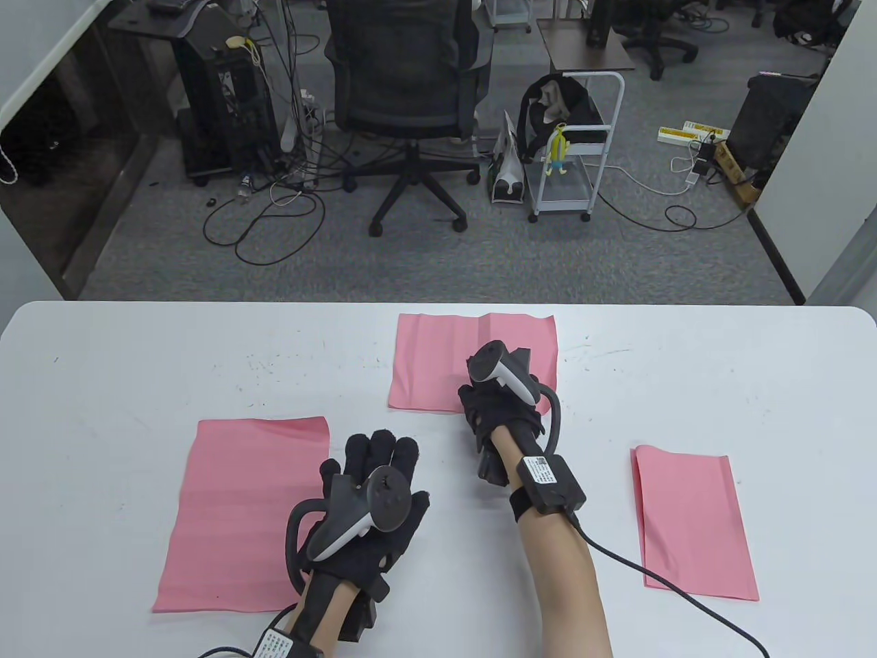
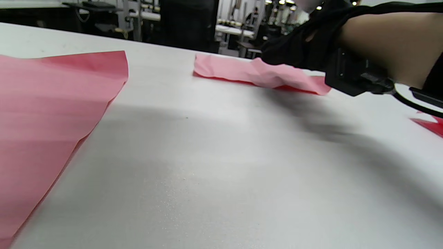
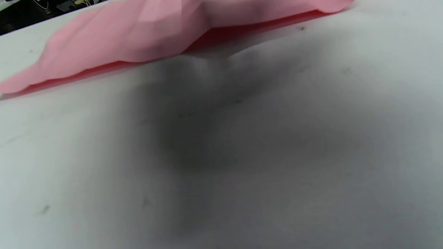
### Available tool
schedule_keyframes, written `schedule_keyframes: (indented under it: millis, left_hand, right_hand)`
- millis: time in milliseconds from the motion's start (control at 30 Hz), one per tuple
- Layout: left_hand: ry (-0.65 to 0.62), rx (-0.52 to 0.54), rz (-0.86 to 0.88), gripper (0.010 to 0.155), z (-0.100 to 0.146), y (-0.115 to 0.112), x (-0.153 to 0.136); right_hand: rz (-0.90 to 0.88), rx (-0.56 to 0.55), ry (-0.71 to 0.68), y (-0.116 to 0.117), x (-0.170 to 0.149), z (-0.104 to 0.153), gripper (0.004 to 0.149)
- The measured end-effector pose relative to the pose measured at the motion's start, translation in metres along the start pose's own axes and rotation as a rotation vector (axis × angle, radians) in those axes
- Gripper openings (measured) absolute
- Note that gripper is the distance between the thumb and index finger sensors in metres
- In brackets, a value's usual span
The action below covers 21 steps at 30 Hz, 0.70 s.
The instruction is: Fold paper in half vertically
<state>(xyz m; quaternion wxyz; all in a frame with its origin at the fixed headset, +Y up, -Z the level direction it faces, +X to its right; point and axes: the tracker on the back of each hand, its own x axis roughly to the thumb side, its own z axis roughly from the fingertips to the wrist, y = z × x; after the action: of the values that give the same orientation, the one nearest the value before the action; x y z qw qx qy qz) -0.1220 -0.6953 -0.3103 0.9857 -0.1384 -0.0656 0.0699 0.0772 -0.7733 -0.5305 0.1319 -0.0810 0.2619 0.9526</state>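
Three pink papers lie on the white table (image 1: 137, 363). A flat sheet (image 1: 240, 507) is at the near left, also in the left wrist view (image 2: 41, 114). The middle sheet (image 1: 438, 356) lies farther back. My right hand (image 1: 490, 401) is on its near edge with fingers curled down; there the paper (image 2: 242, 72) bunches up and lifts off the table (image 3: 138, 31). The fingertips are hidden under the tracker. My left hand (image 1: 377, 459) rests flat on bare table beside the left sheet, fingers straight, holding nothing.
A narrower, folded pink paper (image 1: 692, 521) lies at the near right, its corner (image 2: 431, 124) just visible in the left wrist view. A cable (image 1: 658, 576) trails from my right wrist across the table. Beyond the far table edge stand an office chair (image 1: 411, 89) and a cart (image 1: 575, 144).
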Motion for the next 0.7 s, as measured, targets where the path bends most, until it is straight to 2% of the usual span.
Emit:
schedule_keyframes:
  millis: [267, 333, 533, 700]
  left_hand:
    - [0.004, -0.008, -0.033, 0.077, -0.001, -0.004, 0.003]
    - [0.003, -0.005, -0.04, 0.077, -0.001, -0.004, 0.004]
    - [0.007, -0.006, -0.049, 0.077, -0.001, -0.004, 0.004]
    - [0.002, -0.001, -0.048, 0.077, 0.0, -0.003, 0.004]
  right_hand:
    - [0.029, 0.099, 0.034, 0.02, -0.004, -0.021, 0.065]
    - [0.022, 0.056, 0.028, 0.021, -0.004, -0.02, 0.065]
    - [0.016, 0.085, -0.002, 0.027, -0.011, -0.016, 0.064]
    - [0.035, 0.091, -0.016, 0.04, -0.016, 0.002, 0.064]
